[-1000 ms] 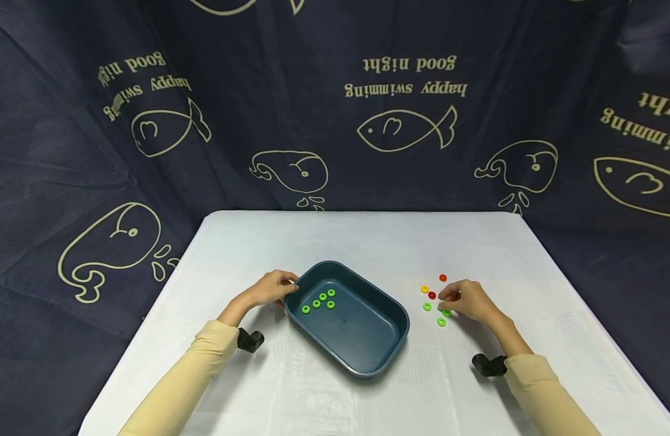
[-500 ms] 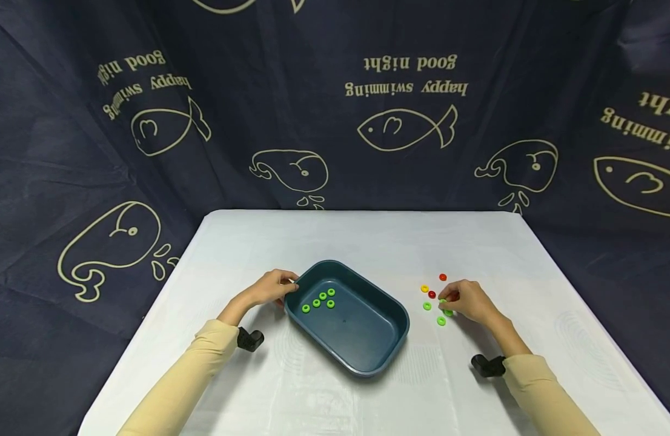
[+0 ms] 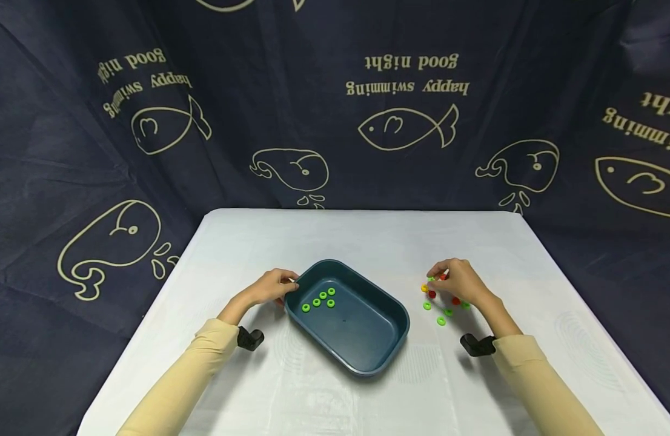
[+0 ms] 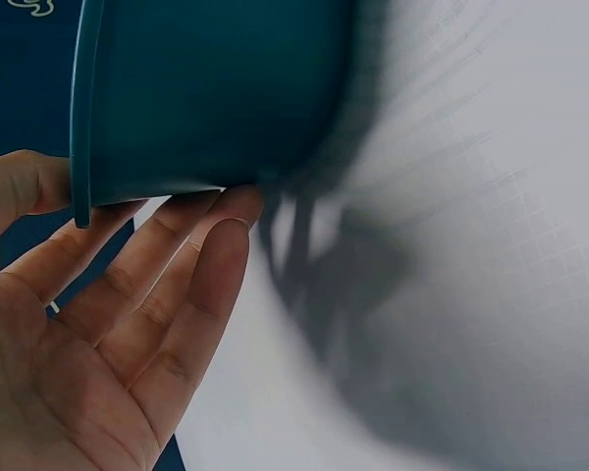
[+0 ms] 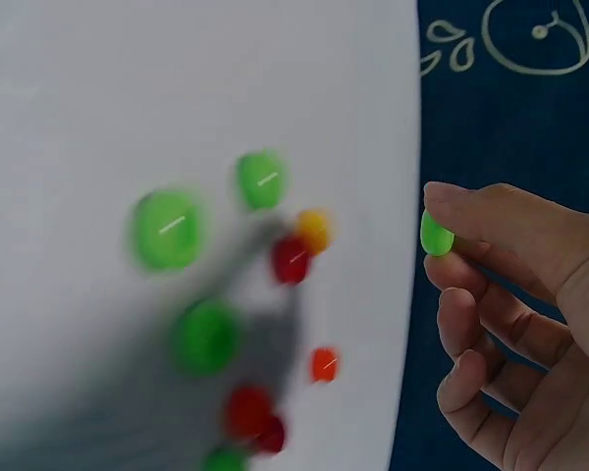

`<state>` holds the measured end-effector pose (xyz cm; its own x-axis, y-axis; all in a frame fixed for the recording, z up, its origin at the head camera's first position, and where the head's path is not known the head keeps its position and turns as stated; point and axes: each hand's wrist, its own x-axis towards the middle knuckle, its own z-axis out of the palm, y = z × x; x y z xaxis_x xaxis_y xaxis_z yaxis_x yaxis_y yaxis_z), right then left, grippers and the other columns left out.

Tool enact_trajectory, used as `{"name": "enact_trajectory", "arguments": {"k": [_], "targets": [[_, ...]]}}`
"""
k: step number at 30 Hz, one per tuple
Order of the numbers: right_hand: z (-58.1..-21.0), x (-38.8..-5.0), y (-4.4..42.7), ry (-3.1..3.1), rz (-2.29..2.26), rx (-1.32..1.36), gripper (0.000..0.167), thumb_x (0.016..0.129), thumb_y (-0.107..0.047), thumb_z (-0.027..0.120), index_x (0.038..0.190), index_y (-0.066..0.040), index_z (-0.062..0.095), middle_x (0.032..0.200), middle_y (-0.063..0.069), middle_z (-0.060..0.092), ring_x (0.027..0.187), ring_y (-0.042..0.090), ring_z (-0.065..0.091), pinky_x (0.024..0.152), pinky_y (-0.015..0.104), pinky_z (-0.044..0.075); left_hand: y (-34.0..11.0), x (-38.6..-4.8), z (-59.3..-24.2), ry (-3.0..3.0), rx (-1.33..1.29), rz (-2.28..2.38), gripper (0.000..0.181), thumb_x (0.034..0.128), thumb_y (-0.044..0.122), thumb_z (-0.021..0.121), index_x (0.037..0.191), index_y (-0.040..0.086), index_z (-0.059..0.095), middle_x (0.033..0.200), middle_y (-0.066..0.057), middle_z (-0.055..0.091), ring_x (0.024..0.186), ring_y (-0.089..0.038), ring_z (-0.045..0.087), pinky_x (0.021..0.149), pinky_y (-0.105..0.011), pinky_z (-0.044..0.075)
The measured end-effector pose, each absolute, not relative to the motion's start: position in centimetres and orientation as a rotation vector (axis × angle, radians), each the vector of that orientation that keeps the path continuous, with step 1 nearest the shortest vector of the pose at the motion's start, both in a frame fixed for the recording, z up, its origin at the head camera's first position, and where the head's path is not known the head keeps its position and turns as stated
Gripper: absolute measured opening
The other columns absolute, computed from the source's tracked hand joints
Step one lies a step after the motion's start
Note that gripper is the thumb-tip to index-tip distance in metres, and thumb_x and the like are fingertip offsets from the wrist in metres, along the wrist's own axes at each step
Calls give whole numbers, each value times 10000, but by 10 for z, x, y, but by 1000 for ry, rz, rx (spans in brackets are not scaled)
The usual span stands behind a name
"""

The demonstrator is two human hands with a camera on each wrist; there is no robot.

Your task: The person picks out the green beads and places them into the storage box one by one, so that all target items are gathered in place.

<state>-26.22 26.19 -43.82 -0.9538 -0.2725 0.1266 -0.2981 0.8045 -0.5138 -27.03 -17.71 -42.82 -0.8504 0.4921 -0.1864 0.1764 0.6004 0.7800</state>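
A dark blue-green plastic tub (image 3: 357,333) stands on the table, with several small green rings (image 3: 316,302) lying near its left end. My left hand (image 3: 266,287) grips the tub's left end. In the left wrist view its thumb lies at the rim (image 4: 81,147) and the fingertips touch the outer wall. My right hand (image 3: 466,284) pinches one green ring (image 5: 436,235) between thumb and index finger, raised over the loose rings. Beneath it are a yellow ring (image 3: 424,289), several red rings (image 3: 432,294) and more loose green rings (image 3: 441,321).
A white cloth (image 3: 378,236) covers the table. Behind it hangs a dark blue curtain (image 3: 335,181) with fish and whale drawings. Black wrist-worn devices (image 3: 478,345) sit at both wrists.
My right hand has risen away from the pile, moving up and slightly left with a green ring in its fingertips. Rings it covered now show. The left hand and tub hold still.
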Motion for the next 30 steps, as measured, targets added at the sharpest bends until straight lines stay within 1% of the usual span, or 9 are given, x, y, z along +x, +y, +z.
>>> {"name": "enact_trajectory", "arguments": {"k": [4, 9, 15, 18, 22, 25, 28, 30], "targets": [[-423, -271, 243, -2900, 848, 530, 161, 770, -141, 762, 902, -52, 738, 813, 39, 701, 721, 169, 596, 642, 269, 499, -179, -276, -439, 2461, 516, 1130, 373, 948, 151, 516, 1252, -66, 542, 1051, -267, 649, 637, -165, 644, 613, -433, 586], [-404, -279, 213, -2853, 853, 622, 150, 768, -137, 768, 895, -62, 741, 838, 42, 708, 772, 201, 619, 687, 307, 512, -180, -277, -440, 2458, 497, 1137, 372, 948, 150, 518, 1259, -53, 542, 1067, -266, 647, 675, -219, 664, 624, -440, 587], [-388, -285, 177, -2846, 847, 703, 159, 771, -178, 770, 901, -91, 743, 858, 37, 713, 731, 181, 604, 637, 281, 505, -180, -278, -441, 2460, 495, 1130, 375, 952, 159, 518, 1263, -50, 540, 1085, -265, 645, 735, -274, 673, 627, -430, 588], [-383, -287, 160, -2851, 837, 749, 153, 774, -182, 767, 905, -106, 743, 865, 34, 716, 712, 155, 595, 611, 263, 503, -180, -278, -441, 2455, 507, 1131, 376, 952, 158, 517, 1258, -60, 540, 1074, -270, 645, 712, -253, 670, 628, -432, 588], [-381, -288, 138, -2844, 815, 826, 134, 778, -173, 762, 900, -122, 745, 864, 22, 719, 707, 142, 605, 585, 229, 496, -180, -277, -440, 2452, 513, 1132, 373, 950, 156, 519, 1253, -61, 543, 1054, -269, 650, 635, -167, 648, 630, -433, 588], [-384, -288, 122, -2837, 808, 894, 131, 778, -167, 762, 897, -115, 745, 861, 18, 721, 721, 148, 625, 568, 201, 491, -180, -276, -439, 2457, 518, 1121, 374, 951, 155, 515, 1255, -61, 541, 1052, -266, 652, 612, -123, 632, 628, -431, 588], [-389, -288, 108, -2839, 823, 963, 139, 780, -165, 760, 899, -96, 744, 860, 22, 723, 747, 173, 647, 571, 194, 501, -179, -276, -437, 2457, 515, 1125, 374, 954, 153, 512, 1257, -67, 538, 1054, -272, 650, 610, -133, 632, 622, -440, 586], [-394, -287, 100, -2846, 837, 993, 140, 782, -163, 759, 901, -91, 742, 866, 22, 722, 782, 185, 654, 601, 194, 512, -179, -275, -436, 2455, 519, 1124, 388, 958, 157, 508, 1267, -76, 525, 1068, -279, 644, 632, -171, 646, 622, -443, 585]]}}
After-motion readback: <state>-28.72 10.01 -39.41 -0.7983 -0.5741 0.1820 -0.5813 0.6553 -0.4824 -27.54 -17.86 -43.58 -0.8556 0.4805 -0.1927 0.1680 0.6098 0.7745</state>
